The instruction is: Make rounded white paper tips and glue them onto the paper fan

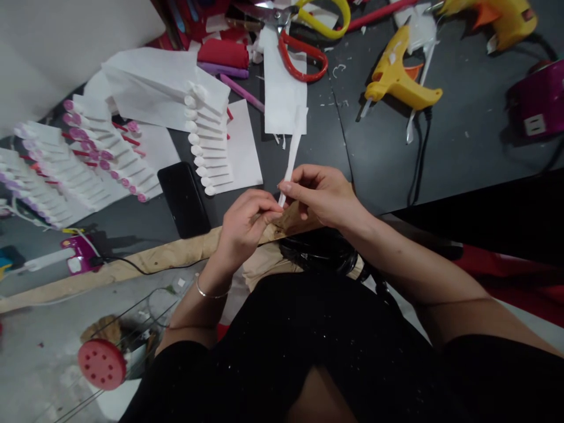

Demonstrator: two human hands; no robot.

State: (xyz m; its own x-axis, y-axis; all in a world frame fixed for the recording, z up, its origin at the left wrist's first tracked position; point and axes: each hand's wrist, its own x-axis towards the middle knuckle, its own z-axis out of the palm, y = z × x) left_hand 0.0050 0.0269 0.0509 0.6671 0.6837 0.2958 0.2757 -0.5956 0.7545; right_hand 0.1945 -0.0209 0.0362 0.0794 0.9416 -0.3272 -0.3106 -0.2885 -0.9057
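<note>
1. Dark grey table (467,161), bordered along my side by a pale wooden edge (200,251); grey floor (30,358) shows at lower left.
2. White strip (294,154), in front of me above the table's near edge. Its upper end overlaps the white sheet (285,94) in view; whether the two touch, I cannot tell.
3. My left hand (247,226), thumb and forefinger pinching the strip's lower end.
4. My right hand (324,194), thumb and fingers pinching the same strip slightly higher, just beside the left.
5. Black phone (184,200), lying left of my left hand, near the wooden edge.
6. Row of white-tipped pieces (211,150), beyond the phone; farther left lie rows of pink- and purple-tipped pieces (106,155).
7. Scissors (278,17) with one red and one yellow handle, at the sheet's far end.
8. Yellow glue gun (394,70), lying beyond my right hand, well apart from it.
</note>
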